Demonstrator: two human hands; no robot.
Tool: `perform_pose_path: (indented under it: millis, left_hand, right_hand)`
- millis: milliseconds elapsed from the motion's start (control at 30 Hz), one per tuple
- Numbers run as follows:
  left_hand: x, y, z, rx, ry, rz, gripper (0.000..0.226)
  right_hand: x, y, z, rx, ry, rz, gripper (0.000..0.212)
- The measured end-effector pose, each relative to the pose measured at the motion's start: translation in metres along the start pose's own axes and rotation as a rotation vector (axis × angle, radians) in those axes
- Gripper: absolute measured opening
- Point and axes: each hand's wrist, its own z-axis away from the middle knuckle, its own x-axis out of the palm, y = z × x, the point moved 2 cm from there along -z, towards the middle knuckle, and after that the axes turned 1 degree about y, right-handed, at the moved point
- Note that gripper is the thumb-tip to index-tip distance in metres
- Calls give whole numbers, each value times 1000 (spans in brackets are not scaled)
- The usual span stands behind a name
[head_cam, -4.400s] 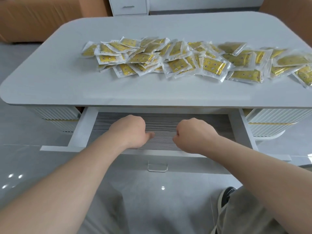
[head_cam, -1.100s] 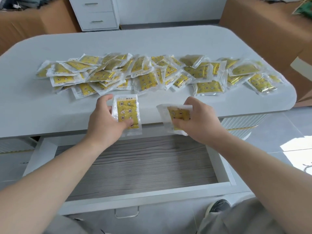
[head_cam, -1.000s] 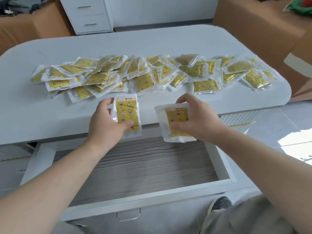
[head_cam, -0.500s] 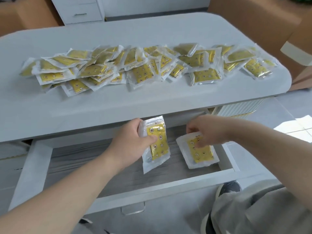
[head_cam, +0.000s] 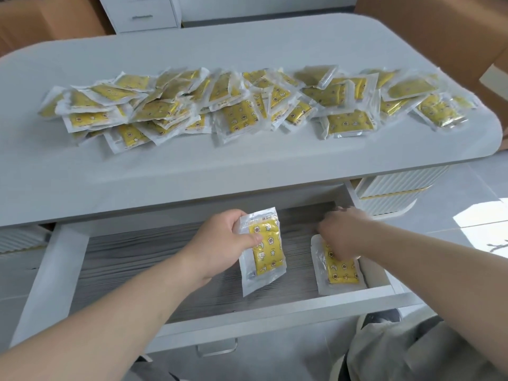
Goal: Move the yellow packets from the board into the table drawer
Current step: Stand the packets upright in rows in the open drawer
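Several yellow packets in clear wrappers [head_cam: 242, 111] lie in a long overlapping heap across the pale grey tabletop [head_cam: 192, 171]. Below its front edge the drawer [head_cam: 247, 317] is pulled out, showing a grey wood-grain floor. My left hand [head_cam: 220, 243] grips one yellow packet [head_cam: 265, 251] by its left edge, held tilted just above the middle of the drawer. My right hand [head_cam: 341, 232] is blurred; its bent fingers pinch the upper end of a second packet [head_cam: 342, 273], which lies flat in the drawer's front right corner.
A metal handle [head_cam: 217, 349] hangs under the drawer front. My knee in grey trousers [head_cam: 412, 350] and a dark shoe [head_cam: 379, 317] are right of it. A white cabinet [head_cam: 143, 15] stands behind the table, with brown boxes [head_cam: 439, 31] at the back right.
Both hands have come down from the table edge into the drawer, each with a packet. The right-hand packet now lies flat on the drawer floor; the left-hand one stays lifted.
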Motion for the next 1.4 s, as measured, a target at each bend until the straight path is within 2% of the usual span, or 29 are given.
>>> perform_pose_path:
  millis: [100,167,200,333,400,500,633,800,967,1100,1167,1233,1300,1400]
  left_hand:
    - [0,-2,-2,-27,-12,35,11]
    - [1,-3,-4,-36,-22,38,11]
    - [1,-4,-4,-37,-25,38,11]
    - [4,-5,-3,-39,-24,37,12]
    - [6,-4,-3,-20,-23,-4,14]
    - [8,-4,-1,-8,-11,-49,23]
    - [5,-6,1,-5,9,-154,32]
    - [-1,-2,1,13,22,-149,25]
    - [-4,5,2,89,57,-181,19]
    - [-8,11,7,176,101,-218,15]
    - [-12,15,11,239,138,-244,14]
    - [-19,22,13,309,189,-260,12]
    - [-26,30,14,406,270,-284,10]
    - [-37,43,7,632,451,-430,6]
  right_hand:
    - [0,-5,-2,47,72,45,55]
    - [-8,-4,-1,28,118,-13,57]
    - [-14,-3,0,2,121,-159,57]
    - [-44,-11,12,-223,-35,-1199,73]
    - [-52,-19,17,-303,-27,-1350,57]
    - [-55,-21,18,-282,93,-1106,23]
    - [-43,-3,9,-198,107,-732,9]
    - [-11,5,2,-81,35,-564,10]
    - [2,-3,-1,-3,75,-315,26]
    - [0,-12,1,82,67,-219,42]
    - [-11,-18,6,55,83,-129,48]
    - [-30,-26,15,-42,115,-136,38]
    - [-54,-34,30,-133,182,-253,24]
    - [-93,-33,51,-191,432,-428,19]
